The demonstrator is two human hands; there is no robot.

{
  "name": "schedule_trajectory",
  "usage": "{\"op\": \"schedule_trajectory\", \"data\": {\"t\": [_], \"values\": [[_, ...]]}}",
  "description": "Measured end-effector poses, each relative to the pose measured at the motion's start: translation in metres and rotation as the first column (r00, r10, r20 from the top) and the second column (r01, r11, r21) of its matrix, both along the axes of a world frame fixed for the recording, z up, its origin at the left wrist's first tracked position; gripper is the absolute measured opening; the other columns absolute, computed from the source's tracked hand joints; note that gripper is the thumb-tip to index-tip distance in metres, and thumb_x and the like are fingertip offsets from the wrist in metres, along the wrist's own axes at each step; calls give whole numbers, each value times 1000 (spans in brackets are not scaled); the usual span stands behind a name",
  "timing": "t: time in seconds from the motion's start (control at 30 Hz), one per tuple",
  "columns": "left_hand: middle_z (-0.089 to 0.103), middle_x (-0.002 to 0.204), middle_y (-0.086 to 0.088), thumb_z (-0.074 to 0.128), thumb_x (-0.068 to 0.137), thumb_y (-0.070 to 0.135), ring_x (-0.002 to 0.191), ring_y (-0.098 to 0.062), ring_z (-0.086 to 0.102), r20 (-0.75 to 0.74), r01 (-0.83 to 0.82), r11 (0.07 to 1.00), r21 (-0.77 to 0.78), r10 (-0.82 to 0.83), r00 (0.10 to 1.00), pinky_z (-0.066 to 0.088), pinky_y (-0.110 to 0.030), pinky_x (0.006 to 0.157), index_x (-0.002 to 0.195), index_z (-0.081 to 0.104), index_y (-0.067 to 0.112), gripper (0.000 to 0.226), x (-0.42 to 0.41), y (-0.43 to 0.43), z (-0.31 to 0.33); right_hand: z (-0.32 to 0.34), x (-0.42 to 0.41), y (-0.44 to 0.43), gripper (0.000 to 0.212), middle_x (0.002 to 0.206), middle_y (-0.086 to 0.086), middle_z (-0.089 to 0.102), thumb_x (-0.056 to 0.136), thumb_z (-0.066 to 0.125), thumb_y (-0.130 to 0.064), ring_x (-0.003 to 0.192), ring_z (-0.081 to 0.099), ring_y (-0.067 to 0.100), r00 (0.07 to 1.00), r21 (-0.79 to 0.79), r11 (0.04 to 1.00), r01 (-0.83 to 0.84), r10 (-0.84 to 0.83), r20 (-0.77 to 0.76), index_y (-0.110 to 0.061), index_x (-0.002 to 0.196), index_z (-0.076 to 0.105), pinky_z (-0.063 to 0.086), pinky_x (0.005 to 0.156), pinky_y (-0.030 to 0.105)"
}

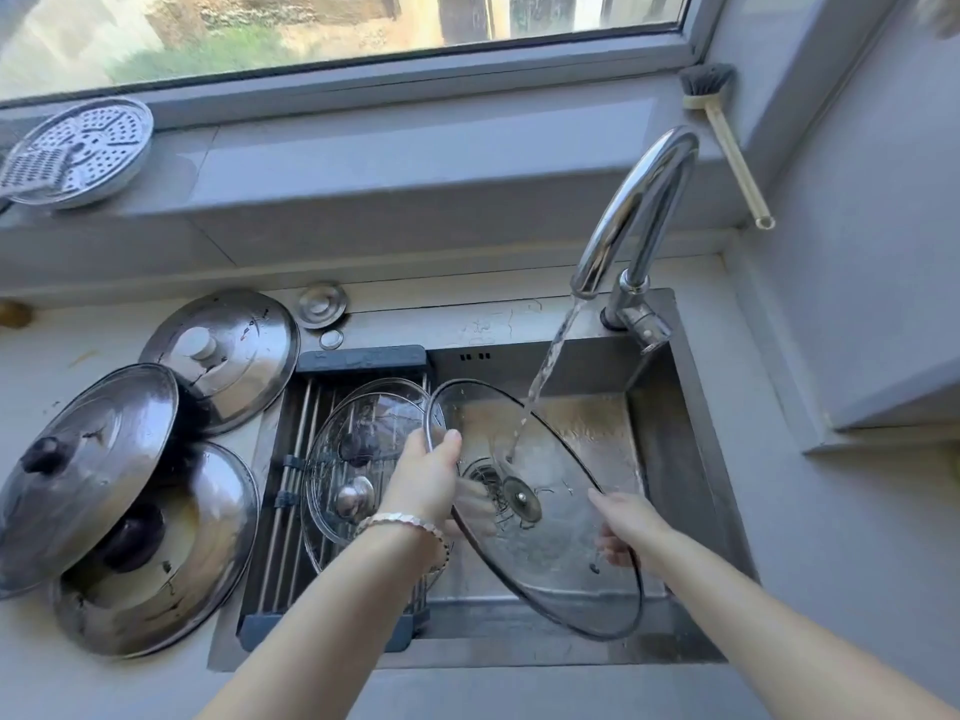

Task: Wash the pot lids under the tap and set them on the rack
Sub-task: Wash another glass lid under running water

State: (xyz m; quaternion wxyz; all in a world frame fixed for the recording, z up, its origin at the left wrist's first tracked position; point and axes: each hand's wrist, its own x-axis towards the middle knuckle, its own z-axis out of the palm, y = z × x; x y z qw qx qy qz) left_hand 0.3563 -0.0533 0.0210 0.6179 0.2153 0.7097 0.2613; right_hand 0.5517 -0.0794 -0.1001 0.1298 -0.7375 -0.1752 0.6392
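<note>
A large glass pot lid [550, 558] is held tilted over the sink, its underside facing me. Water from the chrome tap [631, 220] runs onto it near the centre. My left hand [428, 478] grips its upper left rim, thumb on top. My right hand [626, 527] holds the right rim, fingers behind the glass. Two glass lids [358, 439] lie on the roll-up rack [298, 511] over the sink's left part. Three steel lids [228, 350] [83, 470] [161, 553] are stacked on the counter at left.
The steel sink [670, 459] has its drain under the held lid. A small metal plug [322, 305] lies behind the rack. A steamer plate [78, 150] leans on the windowsill at left. A dish brush [727, 142] hangs on the wall at right.
</note>
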Motion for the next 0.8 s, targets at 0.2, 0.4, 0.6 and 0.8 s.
{"op": "schedule_trajectory", "data": {"t": [0.2, 0.4, 0.6, 0.8], "values": [[62, 76, -21, 30, 101, 11, 55, -30, 65, 127, -138, 967, -216, 168, 978, 55, -40, 49, 106, 47, 10, 18, -8, -16, -48, 22, 47, 31, 33, 78, 14, 65, 89, 57, -32, 65, 59, 29, 879, 289, 936, -202, 43, 475, -2, 100, 64, 48, 62, 34], [67, 76, -18, 43, 94, 19, 78, -29, 61, 280, -187, 894, -407, 317, 906, 44, -41, 75, 75, 53, 12, 23, 14, -21, -66, 75, 64, 68, 18, 89, 9, 68, 89, 57, -35, 82, 64, 36, 733, 497, 751, -435, -25, 680, -20, 96, 64, 47, 73, 37], [66, 93, -19, 48, 92, 39, 85, -30, 63, 372, -211, 949, -235, 288, 882, 42, -52, 94, 86, 54, 11, 30, 12, -12, -59, 78, 63, 71, 12, 78, 8, 63, 90, 58, -30, 66, 62, 23, 827, 710, 626, -323, -177, 533, -23, 99, 63, 47, 65, 32], [71, 69, -16, 48, 95, 22, 55, -29, 68, 116, -8, 993, 118, -6, 993, 56, -39, 50, 86, 46, 6, 18, -20, 2, -31, 10, 48, 57, 30, 84, -1, 58, 94, 51, -24, 64, 59, 18, 932, 595, 798, -96, -137, 334, -6, 118, 56, 53, 72, 40]]}}
